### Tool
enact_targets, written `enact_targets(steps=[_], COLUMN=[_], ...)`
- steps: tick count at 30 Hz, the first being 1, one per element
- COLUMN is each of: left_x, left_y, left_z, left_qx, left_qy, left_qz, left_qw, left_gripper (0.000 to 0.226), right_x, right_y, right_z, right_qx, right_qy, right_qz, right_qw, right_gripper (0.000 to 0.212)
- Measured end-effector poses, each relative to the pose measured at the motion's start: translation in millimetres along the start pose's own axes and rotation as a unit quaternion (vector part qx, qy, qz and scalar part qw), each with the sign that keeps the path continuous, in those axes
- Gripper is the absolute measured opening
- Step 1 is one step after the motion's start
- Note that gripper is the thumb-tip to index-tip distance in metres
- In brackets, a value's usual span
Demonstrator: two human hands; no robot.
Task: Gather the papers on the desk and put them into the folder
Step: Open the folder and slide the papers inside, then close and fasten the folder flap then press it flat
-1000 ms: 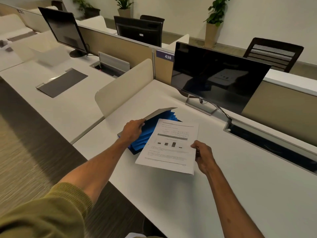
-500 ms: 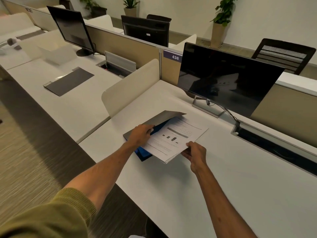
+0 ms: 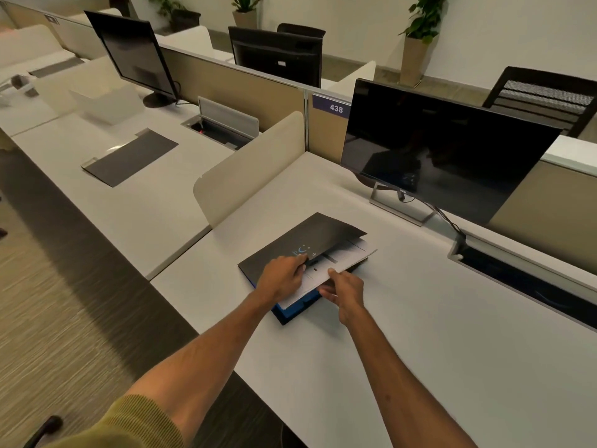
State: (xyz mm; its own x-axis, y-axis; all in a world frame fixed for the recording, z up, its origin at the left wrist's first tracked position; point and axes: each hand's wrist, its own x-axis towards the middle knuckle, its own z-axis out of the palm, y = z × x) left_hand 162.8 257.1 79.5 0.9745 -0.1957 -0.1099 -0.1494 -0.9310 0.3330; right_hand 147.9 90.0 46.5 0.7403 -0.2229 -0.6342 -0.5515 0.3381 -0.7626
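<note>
A: Could go wrong how?

B: Could bend the papers [image 3: 336,265] if pushed in too fast. Still poking out past the dark cover on the right side. Could catch on that cover and crease.

A: And the folder [image 3: 300,236]?

B: Might slide on the smooth table [image 3: 452,350]. Only held down by the left hand [image 3: 282,278], closed on the cover's near edge. Could spill the sheets if let go.

A: Right hand [image 3: 344,291]?

B: Pinching the near edge of the papers, thumb on top, fingers under.

A: Look of the papers?

B: White, thin, floppy. Some print and small dark bars on top. Stacked neat, hard to count.

A: Where now?

B: Partway inside the folder, under the raised cover, on the blue inside. Folder flat on the table, in front of the monitor [image 3: 445,156].
</note>
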Motion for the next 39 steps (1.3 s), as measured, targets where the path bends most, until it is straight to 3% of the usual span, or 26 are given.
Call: enact_targets(steps=[5,16,22,26,28,39], left_x=[0.6,2.4,4.2,4.8,6.3,10.4], left_y=[-2.2,-13.7,-14.4,-4.4,2.7,43.5], left_z=[14.7,39.9,50.2,63.9,71.3,109.8], left_qx=[-0.014,-0.013,-0.002,0.020,0.041,0.089], left_qy=[0.005,0.026,0.035,-0.004,-0.023,-0.115], left_qz=[0.007,0.023,0.008,0.008,0.020,0.072], left_qw=[1.000,0.999,0.999,1.000,0.999,0.987], left_gripper=[0.031,0.026,0.027,0.030,0.032,0.056], right_x=[13.1,38.0,38.0,30.6,28.4,37.6], right_y=[1.1,8.1,18.4,26.4,28.5,19.9], right_z=[18.6,37.4,14.5,-7.8,-18.8,-53.7], right_qx=[-0.004,-0.091,-0.326,-0.443,-0.474,-0.443], right_qy=[0.009,0.019,0.086,0.117,0.124,0.180], right_qz=[0.028,-0.012,-0.098,-0.138,-0.142,-0.174], right_qw=[1.000,0.996,0.937,0.878,0.860,0.861], right_gripper=[0.008,0.018,0.016,0.038,0.040,0.025])
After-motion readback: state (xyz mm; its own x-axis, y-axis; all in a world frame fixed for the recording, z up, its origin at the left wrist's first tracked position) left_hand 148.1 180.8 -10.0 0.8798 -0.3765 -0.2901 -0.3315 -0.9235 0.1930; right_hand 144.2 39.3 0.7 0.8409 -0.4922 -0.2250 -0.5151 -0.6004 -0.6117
